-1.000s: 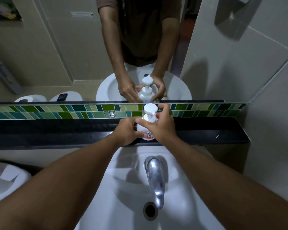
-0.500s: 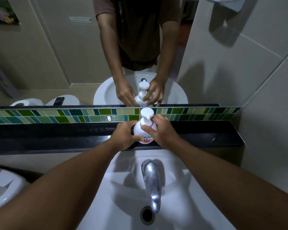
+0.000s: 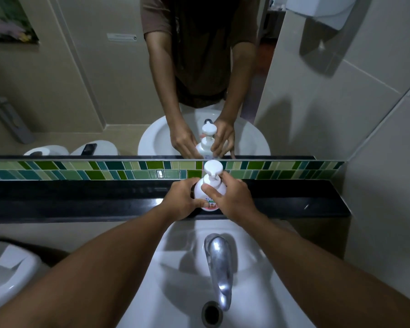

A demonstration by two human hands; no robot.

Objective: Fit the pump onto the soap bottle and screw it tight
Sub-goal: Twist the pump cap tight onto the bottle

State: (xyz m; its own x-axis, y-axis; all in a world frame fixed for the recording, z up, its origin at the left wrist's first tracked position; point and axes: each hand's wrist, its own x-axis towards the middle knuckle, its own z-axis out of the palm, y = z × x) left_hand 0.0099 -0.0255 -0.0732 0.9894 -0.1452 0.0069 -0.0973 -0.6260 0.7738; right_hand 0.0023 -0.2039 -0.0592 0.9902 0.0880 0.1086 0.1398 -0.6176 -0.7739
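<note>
Head view: both hands' fingers hold the soap bottle [image 3: 205,196] near the surface [image 3: 81,204] edge; pump [image 3: 213,168] just beside the mirror [image 3: 81,91].

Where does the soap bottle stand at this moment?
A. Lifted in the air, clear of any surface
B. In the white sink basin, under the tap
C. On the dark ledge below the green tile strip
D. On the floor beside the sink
C: the soap bottle rests upright on the dark ledge behind the sink, with the left hand and right hand around it.
</note>
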